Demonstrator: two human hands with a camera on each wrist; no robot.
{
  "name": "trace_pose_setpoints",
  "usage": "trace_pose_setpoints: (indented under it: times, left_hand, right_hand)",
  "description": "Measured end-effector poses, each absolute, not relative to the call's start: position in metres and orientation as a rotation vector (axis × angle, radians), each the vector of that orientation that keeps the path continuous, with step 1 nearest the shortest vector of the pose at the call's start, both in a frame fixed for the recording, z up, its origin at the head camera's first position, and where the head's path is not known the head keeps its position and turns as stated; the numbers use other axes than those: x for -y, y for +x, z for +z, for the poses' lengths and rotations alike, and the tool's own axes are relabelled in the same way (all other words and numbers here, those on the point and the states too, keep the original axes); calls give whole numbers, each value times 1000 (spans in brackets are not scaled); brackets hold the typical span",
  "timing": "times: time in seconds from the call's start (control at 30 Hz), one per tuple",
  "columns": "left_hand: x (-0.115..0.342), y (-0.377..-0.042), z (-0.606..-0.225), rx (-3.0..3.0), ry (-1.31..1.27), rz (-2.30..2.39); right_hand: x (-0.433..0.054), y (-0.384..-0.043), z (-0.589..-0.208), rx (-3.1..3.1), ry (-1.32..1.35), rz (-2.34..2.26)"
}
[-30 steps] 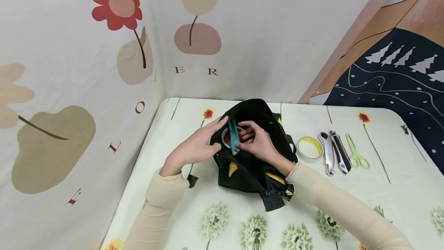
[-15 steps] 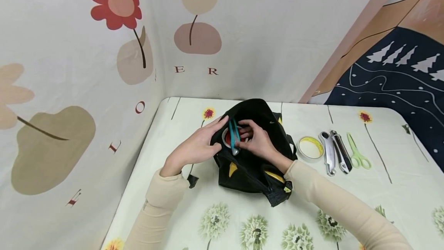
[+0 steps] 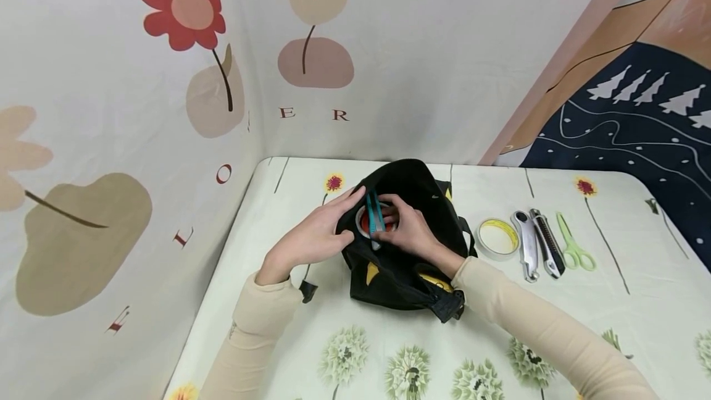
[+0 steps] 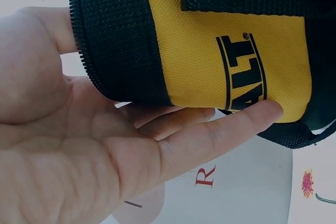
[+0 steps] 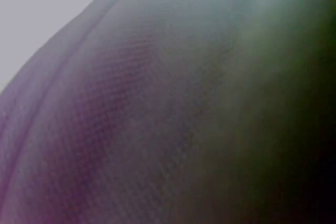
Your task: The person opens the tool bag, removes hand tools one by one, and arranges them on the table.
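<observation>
A black bag (image 3: pixel 389 292) with yellow panels stands unzipped on the table. My left hand (image 3: pixel 313 236) grips its left rim, the zipper edge passing between thumb and fingers. In the left wrist view the fingers lie along the bag's yellow panel (image 4: pixel 194 56), which bears the letters ALT. Inside the bag, my right hand (image 3: pixel 411 230) pinches a teal utility knife (image 3: pixel 374 210) near its grey lower end. Behind the knife sits a tape roll with a red inside (image 3: pixel 363 225), partly covered by knife and fingers. Only blurred dark fabric (image 5: pixel 115 108) fills most of the right wrist view.
To the right of the bag lie a yellow-lined tape roll (image 3: pixel 480 241), a silver utility knife (image 3: pixel 525 245), a black-and-silver utility knife (image 3: pixel 547 242) and green scissors (image 3: pixel 573 245). Patterned cloth walls (image 3: pixel 422 60) rise behind and left of the table.
The right hand has shifted slightly inside the bag, its thumb lower over the knife's grey end. The bag's front strap end has moved up and right. The left hand stays put.
</observation>
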State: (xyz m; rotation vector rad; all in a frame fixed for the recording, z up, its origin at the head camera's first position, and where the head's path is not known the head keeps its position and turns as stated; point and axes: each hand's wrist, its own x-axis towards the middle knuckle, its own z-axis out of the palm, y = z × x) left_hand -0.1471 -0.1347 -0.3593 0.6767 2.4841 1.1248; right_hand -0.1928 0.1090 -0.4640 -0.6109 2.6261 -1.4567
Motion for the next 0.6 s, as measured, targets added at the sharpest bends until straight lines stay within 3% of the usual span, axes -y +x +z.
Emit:
trace_pose_setpoints:
  times: [0.6]
  left_hand:
    - [135,-148,-361,-2496,688,1118]
  right_hand:
    - [-113,-191,-462,-2563,-493,-1494]
